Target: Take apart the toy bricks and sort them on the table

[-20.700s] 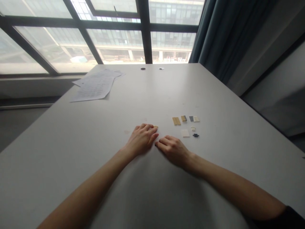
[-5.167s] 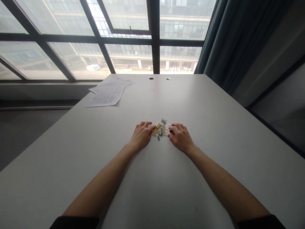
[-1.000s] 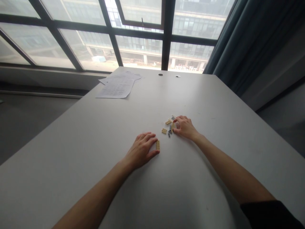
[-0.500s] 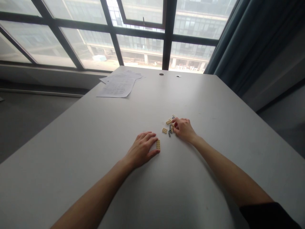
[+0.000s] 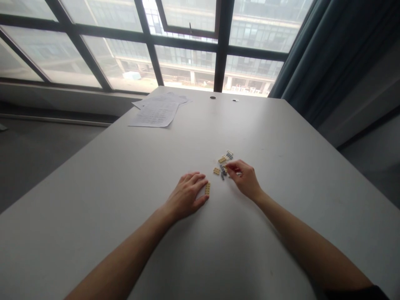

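Observation:
My left hand (image 5: 186, 196) rests on the grey table (image 5: 125, 200), fingers and thumb closed round a tan studded plate (image 5: 207, 188) that lies on the surface. A little pile of small tan and grey building pieces (image 5: 222, 163) lies just beyond it. My right hand (image 5: 243, 178) hovers at the pile's right edge, its fingertips pinched together; a small pale piece seems to sit in the pinch, too small to name.
Several printed paper sheets (image 5: 158, 111) lie at the table's far left edge. Two round cable holes (image 5: 213, 98) sit near the far edge under the window. A dark curtain (image 5: 315, 54) hangs at the right.
My right hand has drawn back a little toward me from the pile, with fingertips pinched. My left hand has stayed on the tan plate.

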Motion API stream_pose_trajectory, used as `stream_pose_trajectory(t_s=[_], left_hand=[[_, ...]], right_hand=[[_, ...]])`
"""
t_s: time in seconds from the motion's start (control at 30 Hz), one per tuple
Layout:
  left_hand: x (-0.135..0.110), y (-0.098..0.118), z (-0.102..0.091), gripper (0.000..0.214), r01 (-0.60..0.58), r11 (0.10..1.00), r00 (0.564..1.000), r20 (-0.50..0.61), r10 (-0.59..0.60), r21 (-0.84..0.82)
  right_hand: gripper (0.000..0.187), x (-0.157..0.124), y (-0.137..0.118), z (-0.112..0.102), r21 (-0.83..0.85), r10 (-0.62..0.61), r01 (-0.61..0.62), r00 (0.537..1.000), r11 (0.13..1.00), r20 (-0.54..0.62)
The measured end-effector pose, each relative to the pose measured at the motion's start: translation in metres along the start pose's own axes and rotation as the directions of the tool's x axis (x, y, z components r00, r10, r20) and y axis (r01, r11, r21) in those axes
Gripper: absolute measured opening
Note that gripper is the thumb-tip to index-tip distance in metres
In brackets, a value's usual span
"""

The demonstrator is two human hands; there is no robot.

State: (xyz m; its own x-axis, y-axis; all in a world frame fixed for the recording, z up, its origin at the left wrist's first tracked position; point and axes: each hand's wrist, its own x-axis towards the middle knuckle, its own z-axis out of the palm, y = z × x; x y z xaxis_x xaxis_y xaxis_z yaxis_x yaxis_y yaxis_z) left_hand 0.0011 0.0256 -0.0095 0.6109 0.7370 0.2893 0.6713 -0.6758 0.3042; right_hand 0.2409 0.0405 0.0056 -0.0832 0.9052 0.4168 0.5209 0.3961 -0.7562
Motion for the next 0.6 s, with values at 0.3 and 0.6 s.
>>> stream_pose_trajectory(t_s=[0.3,0.6], left_hand=[[0.005,0.019,0.0,0.047,-0.028,1.0,0.986,-0.163,0.026,-0.013],[0.007,0.035,0.004,0.014,-0.083,0.995,0.952,-0.299,0.065,-0.047]], right_hand=[[0.01,-0.034,-0.014,0.005,0.207,0.129,-0.135,0.991,0.969,0.039],[0.009,-0.046,-0.022,0.018,0.254,0.058,-0.07,0.997,0.965,0.052]])
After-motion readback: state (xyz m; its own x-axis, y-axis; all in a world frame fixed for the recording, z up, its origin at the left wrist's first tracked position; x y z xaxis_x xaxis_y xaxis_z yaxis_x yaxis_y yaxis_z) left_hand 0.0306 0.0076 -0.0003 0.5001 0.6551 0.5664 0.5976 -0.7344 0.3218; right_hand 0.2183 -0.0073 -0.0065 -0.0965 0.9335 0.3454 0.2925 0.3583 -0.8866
